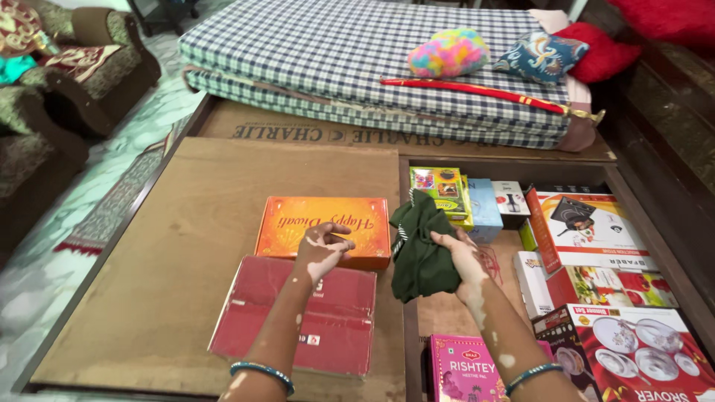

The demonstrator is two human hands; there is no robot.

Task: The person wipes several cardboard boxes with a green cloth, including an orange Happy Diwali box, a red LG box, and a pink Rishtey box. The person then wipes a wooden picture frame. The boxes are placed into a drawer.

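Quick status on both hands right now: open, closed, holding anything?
Left hand: fingers curled, empty, over the orange box.
Right hand: closed on the dark green cloth.

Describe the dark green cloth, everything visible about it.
The dark green cloth is soft, crumpled fabric bunched into a loose bundle, with a small striped patch at its left edge. It hangs at the edge of the open storage compartment, beside the orange box. The right hand grips it; the left hand stays apart.
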